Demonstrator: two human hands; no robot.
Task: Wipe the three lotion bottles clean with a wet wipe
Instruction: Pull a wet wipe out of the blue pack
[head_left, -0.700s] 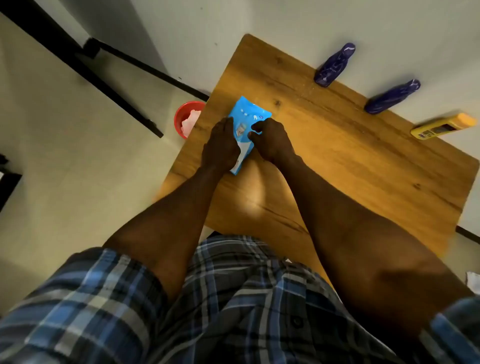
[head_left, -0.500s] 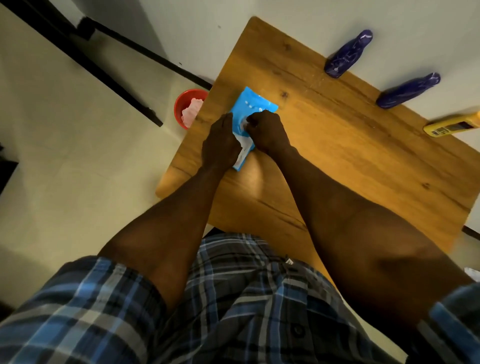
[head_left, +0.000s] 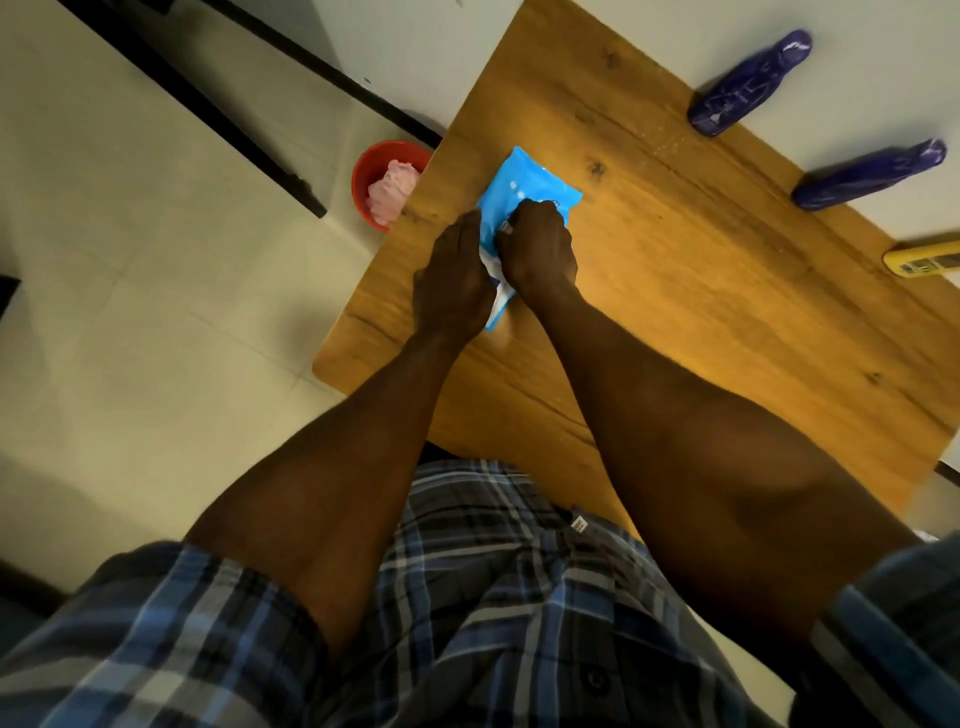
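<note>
Three bottles line the tabletop's far edge at upper right: two purple bottles and a yellow bottle cut by the frame's right side, with bare wood between them and the hands. Left of centre, near the tabletop's left edge, lies a blue wipes pack. The left hand presses it with fingers curled over its side; the right hand pinches at its opening. A red tub sits on the floor beyond the left edge.

bare surface lies open between the blue wipes pack and three bottles along the far edge: two purple, one yellow, well apart.
</note>
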